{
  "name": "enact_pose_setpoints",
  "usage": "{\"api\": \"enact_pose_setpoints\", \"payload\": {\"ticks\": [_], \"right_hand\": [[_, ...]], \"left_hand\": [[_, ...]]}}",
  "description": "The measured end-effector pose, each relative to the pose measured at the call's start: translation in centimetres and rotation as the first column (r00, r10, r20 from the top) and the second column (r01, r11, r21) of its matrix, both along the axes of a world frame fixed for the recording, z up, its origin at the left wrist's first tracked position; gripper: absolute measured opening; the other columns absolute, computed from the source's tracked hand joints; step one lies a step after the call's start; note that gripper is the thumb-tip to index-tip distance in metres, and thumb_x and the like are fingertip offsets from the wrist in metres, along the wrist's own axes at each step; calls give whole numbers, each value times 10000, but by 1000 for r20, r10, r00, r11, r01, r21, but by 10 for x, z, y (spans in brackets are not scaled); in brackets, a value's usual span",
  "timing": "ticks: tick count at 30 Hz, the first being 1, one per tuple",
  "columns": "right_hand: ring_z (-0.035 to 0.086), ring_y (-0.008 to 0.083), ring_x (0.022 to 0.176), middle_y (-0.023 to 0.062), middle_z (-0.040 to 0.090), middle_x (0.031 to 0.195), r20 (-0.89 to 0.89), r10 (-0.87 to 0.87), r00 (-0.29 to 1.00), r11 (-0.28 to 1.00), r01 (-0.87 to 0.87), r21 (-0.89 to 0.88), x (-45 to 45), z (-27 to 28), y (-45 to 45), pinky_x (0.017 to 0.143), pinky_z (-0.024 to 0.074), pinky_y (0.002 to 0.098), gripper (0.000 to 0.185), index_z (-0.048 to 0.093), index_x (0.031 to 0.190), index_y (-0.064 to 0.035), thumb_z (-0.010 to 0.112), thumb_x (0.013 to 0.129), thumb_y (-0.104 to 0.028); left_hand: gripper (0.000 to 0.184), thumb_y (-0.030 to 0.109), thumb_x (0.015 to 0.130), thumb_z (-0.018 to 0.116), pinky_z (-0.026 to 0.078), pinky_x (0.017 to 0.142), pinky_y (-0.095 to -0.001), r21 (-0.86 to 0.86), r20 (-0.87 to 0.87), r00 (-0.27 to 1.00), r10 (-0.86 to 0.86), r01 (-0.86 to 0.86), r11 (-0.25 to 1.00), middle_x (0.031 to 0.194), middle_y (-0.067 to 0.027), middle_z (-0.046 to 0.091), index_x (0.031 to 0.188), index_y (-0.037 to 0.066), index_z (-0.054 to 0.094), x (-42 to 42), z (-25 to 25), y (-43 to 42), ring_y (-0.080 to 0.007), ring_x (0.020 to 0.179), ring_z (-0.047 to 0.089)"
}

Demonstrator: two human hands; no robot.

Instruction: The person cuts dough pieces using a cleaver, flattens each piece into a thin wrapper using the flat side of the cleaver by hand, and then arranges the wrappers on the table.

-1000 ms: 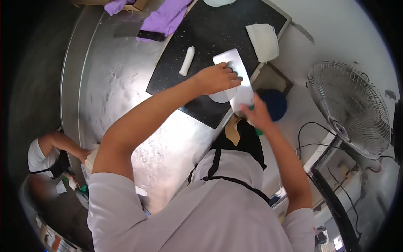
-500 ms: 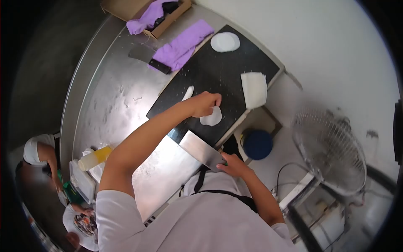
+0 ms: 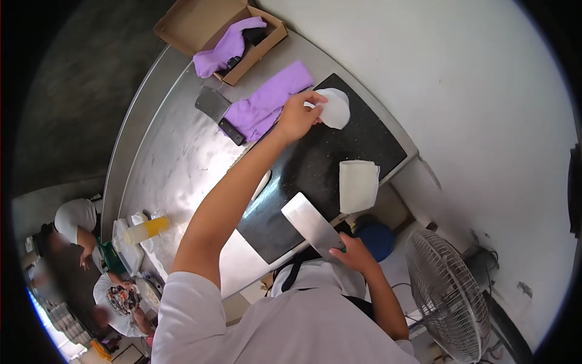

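Note:
My left hand pinches the edge of a thin white round sheet at the far end of the black board. That sheet lies over or against another white round piece. Low on the right, my right hand grips the handle of a broad-bladed cleaver, whose blade is over the board's near part. A folded white cloth rests at the board's right edge. Partly hidden by my left forearm is a white roll.
A second cleaver lies beside a purple cloth, left of the board. Beyond is an open cardboard box. A fan and blue container stand at right. Two people and a yellow bottle are at left.
My left hand has carried the round sheet from the board's near part to the white piece at its far end. The cleaver in my right hand has swung off the sheet toward me.

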State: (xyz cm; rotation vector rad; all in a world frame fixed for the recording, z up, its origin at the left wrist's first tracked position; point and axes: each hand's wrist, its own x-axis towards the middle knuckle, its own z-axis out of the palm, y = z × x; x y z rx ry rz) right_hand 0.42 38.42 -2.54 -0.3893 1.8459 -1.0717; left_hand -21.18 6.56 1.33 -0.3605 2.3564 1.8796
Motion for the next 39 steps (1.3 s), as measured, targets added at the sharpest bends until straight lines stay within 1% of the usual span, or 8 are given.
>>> {"api": "enact_pose_setpoints", "payload": {"ticks": [6,8,12,22,32,34,37,39], "right_hand": [[650,512,942,306,685,974,-26,66,997,998,-65,25,-17,5,3,785,524,523,432,583,1121,29,751,891,-297],[649,513,937,308,683,967,-27,80,996,996,-79,30,-16,4,5,777,524,521,431,582,1117,33,749,892,-295],[643,515,910,311,671,939,-94,14,995,999,-19,-43,-19,3,6,751,520,519,403,583,1107,53,742,897,-252],[629,512,831,288,658,880,-518,94,850,994,-109,2,-36,42,-95,693,485,554,249,542,1072,35,662,950,-147],[667,521,799,296,676,799,-590,365,720,906,-129,403,23,40,-168,705,518,616,320,494,1231,-1,606,994,-184],[659,532,811,309,676,818,-652,239,719,955,-51,293,29,28,-182,712,512,622,346,475,1240,4,605,998,-206],[645,534,942,319,681,936,-655,42,755,989,60,133,51,29,-166,770,521,565,367,501,1230,9,631,990,-236],[657,492,1042,291,688,1022,-599,-175,781,967,252,46,83,31,-135,843,517,498,393,537,1228,24,669,970,-241]], "left_hand": [[556,147,960,700,524,623,-261,-198,126,961,246,-218,956,991,-102,650,1463,95,470,27,-50,-40,-149,703,673],[495,118,899,732,538,670,-339,-390,-103,920,378,-387,836,823,-91,678,1357,55,556,54,-42,-43,-175,721,684],[279,-40,890,623,524,752,-314,-483,-113,957,268,-289,827,959,-113,688,1151,46,675,155,-35,-76,-226,886,687],[317,-70,812,715,530,874,-407,-573,-241,959,147,-263,776,1102,-110,684,1108,41,698,293,-49,-74,-337,1028,638],[207,-2,842,729,534,795,-428,-465,-416,899,133,-337,819,1008,-109,629,1037,46,677,300,-75,-94,-337,965,641],[148,13,852,731,529,779,-407,-380,-529,827,192,-433,818,962,-111,639,968,40,644,302,-77,-92,-338,956,641],[160,56,874,743,541,738,-376,-206,-249,903,351,-403,892,836,-134,675,953,25,607,317,-56,-75,-328,799,672],[132,42,871,734,542,737,-402,-58,-193,959,206,-221,974,843,-132,686,935,31,619,332,-32,-52,-330,778,677]]}}
